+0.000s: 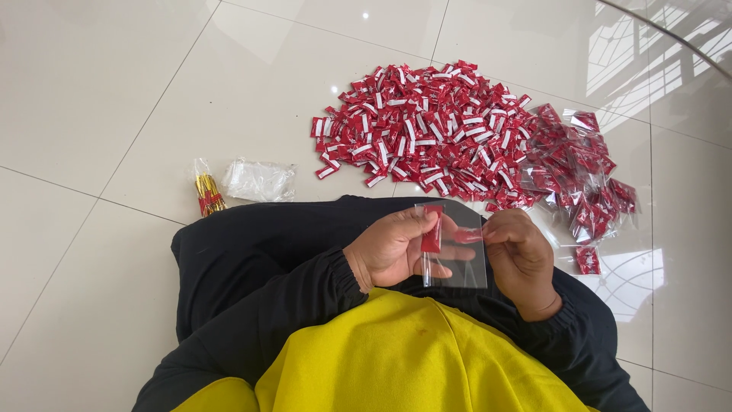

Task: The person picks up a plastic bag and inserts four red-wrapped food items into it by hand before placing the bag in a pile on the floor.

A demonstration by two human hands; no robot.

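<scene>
My left hand [389, 248] holds a small clear plastic bag [457, 255] by its left edge, with a red wrapped sweet [431, 233] pinched at the bag's mouth under the thumb. My right hand [518, 255] grips the bag's right edge with fingers closed on it. Both hands hover over my lap, which is covered by black cloth [252, 267] and a yellow garment [412, 358]. Just beyond my hands a big heap of red-and-white wrapped sweets [427, 133] lies on the floor.
Right of the heap lies a pile of filled clear bags with red sweets [583, 179], one stray bag [587, 259] nearer me. To the left lie a bundle of gold-red twist ties [207, 191] and a stack of empty clear bags [261, 179]. White tiled floor [114, 91] all around.
</scene>
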